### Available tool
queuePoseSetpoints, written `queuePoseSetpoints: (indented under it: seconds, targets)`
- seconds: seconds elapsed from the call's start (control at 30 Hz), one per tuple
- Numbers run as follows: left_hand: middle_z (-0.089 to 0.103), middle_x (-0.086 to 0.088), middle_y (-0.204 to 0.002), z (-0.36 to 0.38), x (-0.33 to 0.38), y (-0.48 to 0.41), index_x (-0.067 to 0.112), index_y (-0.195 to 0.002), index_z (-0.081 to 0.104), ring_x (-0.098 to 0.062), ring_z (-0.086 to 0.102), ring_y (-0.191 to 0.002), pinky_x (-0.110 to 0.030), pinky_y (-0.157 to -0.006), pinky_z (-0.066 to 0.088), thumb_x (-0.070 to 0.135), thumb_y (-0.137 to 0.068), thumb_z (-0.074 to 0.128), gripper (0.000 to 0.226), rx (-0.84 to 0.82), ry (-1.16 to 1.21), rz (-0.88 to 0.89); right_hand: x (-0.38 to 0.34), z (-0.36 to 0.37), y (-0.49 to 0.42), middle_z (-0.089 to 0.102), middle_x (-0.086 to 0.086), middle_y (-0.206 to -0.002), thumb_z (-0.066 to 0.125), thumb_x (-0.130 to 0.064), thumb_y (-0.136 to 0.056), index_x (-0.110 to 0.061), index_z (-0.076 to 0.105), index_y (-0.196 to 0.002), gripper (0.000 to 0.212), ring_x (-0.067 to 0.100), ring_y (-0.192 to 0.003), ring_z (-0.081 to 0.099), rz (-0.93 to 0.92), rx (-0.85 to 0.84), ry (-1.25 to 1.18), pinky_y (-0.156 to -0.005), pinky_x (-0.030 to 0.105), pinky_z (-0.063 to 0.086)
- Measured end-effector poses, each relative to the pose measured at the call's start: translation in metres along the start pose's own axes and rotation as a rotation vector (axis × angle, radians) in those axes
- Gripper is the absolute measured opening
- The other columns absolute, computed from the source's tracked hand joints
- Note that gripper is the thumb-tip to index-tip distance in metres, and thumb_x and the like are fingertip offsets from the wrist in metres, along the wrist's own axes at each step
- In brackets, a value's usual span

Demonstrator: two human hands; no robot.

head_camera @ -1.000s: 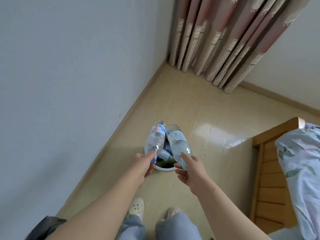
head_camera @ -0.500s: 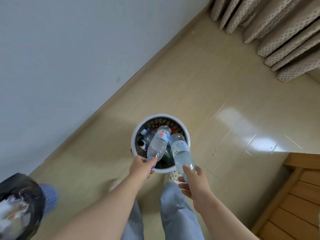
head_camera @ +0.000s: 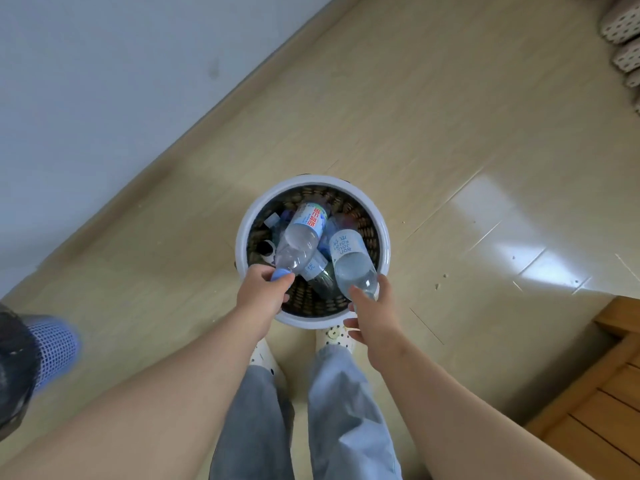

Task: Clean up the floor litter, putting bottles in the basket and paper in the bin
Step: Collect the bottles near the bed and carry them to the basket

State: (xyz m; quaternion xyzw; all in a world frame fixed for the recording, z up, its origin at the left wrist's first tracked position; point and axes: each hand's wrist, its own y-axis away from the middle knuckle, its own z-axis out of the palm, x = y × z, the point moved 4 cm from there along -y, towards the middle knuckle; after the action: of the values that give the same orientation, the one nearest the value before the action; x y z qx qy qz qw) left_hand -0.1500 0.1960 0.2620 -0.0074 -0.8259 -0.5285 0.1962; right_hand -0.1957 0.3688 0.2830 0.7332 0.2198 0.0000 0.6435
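Both arms reach forward and down over the woven basket (head_camera: 311,182) on the floor by the wall, likely so a release drops straight in. The left hand (head_camera: 261,294) pinches the red-lettered bottle (head_camera: 302,237) by its blue cap. The right hand (head_camera: 373,315) grips the white-labelled bottle (head_camera: 349,259) by its near end, both slanting into the opening.

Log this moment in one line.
left hand: grips red-label bottle, cap end | right hand: grips white-label bottle | position: both above basket | release: not yet
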Motion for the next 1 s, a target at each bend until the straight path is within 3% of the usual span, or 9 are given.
queuePoseSetpoints:
  seconds: [0.1, 0.2, 0.3, 0.43, 0.53, 0.63, 0.73, 0.87, 1.0]
  targets:
    - [0.064, -0.004, -0.091, 0.009, -0.007, -0.012, 0.012, -0.102, 0.053, -0.019, 0.066, -0.084, -0.031, -0.071, 0.051, 0.024, -0.088, 0.063, 0.021, -0.052, -0.135, -0.023, 0.009, 0.006, -0.015, 0.052, -0.003, -0.103, 0.043, -0.017, -0.095, -0.041, 0.031, -0.124, 0.040, 0.020, -0.074, 0.050, -0.039, -0.010, 0.080, -0.064, 0.029, 0.045]
    - [0.065, -0.007, -0.093, 0.013, -0.017, -0.020, 0.011, -0.105, 0.053, -0.023, 0.067, -0.092, -0.039, -0.084, 0.054, 0.024, -0.085, 0.066, 0.027, -0.080, -0.210, -0.057, 0.020, 0.017, -0.029, 0.056, 0.001, -0.117, 0.044, -0.015, -0.089, -0.044, 0.018, -0.143, 0.067, 0.022, -0.082, 0.055, -0.065, -0.020, 0.218, -0.074, 0.035, 0.048]
    - [0.064, -0.009, -0.102, 0.013, -0.026, -0.021, 0.015, -0.111, 0.053, -0.026, 0.064, -0.098, -0.042, -0.090, 0.053, 0.021, -0.084, 0.066, 0.030, -0.099, -0.243, -0.090, 0.026, 0.026, -0.034, 0.058, -0.002, -0.099, 0.046, -0.008, -0.087, -0.040, 0.020, -0.142, 0.069, 0.022, -0.079, 0.056, -0.041, -0.054, 0.244, -0.071, 0.035, 0.049]
    - [0.061, -0.007, -0.113, 0.015, -0.031, -0.022, 0.018, -0.128, 0.051, -0.026, 0.062, -0.102, -0.038, -0.088, 0.052, 0.016, -0.085, 0.064, 0.045, -0.131, -0.273, -0.094, 0.025, 0.037, -0.036, 0.057, -0.005, -0.093, 0.047, -0.014, -0.088, -0.043, 0.029, -0.137, 0.060, 0.025, -0.091, 0.059, -0.035, -0.105, 0.323, -0.090, 0.044, 0.052]
    - [0.060, -0.004, -0.112, 0.013, -0.031, -0.021, 0.018, -0.132, 0.048, -0.024, 0.060, -0.094, -0.034, -0.080, 0.049, 0.018, -0.088, 0.060, 0.046, -0.136, -0.287, -0.076, 0.018, 0.039, -0.038, 0.054, -0.008, -0.084, 0.046, -0.015, -0.089, -0.035, 0.035, -0.137, 0.053, 0.026, -0.092, 0.061, -0.030, -0.074, 0.324, -0.083, 0.038, 0.050]
    - [0.055, 0.000, -0.112, 0.006, -0.025, -0.016, 0.020, -0.135, 0.046, -0.019, 0.054, -0.087, -0.027, -0.071, 0.043, 0.024, -0.091, 0.057, 0.045, -0.117, -0.359, -0.032, 0.009, 0.037, -0.035, 0.057, -0.003, -0.094, 0.046, -0.017, -0.090, -0.028, 0.039, -0.137, 0.049, 0.022, -0.088, 0.059, 0.012, -0.015, 0.294, -0.079, 0.035, 0.049]
    - [0.059, 0.002, -0.100, -0.003, -0.011, -0.007, 0.019, -0.125, 0.052, -0.018, 0.057, -0.088, -0.028, -0.071, 0.045, 0.026, -0.090, 0.056, 0.036, -0.108, -0.227, -0.017, -0.005, 0.037, -0.022, 0.056, -0.001, -0.090, 0.045, -0.015, -0.090, -0.021, 0.049, -0.127, 0.037, 0.020, -0.079, 0.056, 0.004, 0.016, 0.249, -0.079, 0.034, 0.050]
    - [0.063, 0.002, -0.086, -0.022, 0.023, 0.015, 0.022, -0.093, 0.060, -0.012, 0.061, -0.079, -0.028, -0.074, 0.049, 0.021, -0.092, 0.054, 0.006, -0.156, 0.057, -0.018, -0.039, 0.045, 0.005, 0.056, 0.000, -0.079, 0.044, -0.012, -0.091, -0.016, 0.056, -0.114, 0.026, 0.016, -0.065, 0.052, -0.067, 0.004, 0.179, -0.066, 0.031, 0.048]
    - [0.058, 0.004, -0.084, -0.060, 0.063, 0.039, 0.025, -0.081, 0.051, -0.007, 0.058, -0.073, -0.026, -0.077, 0.048, 0.018, -0.095, 0.049, 0.016, -0.085, 0.258, 0.042, -0.084, 0.060, 0.049, 0.058, -0.001, -0.086, 0.043, -0.014, -0.093, -0.020, 0.058, -0.096, 0.016, 0.015, -0.067, 0.055, -0.164, -0.015, 0.086, -0.063, 0.027, 0.046]
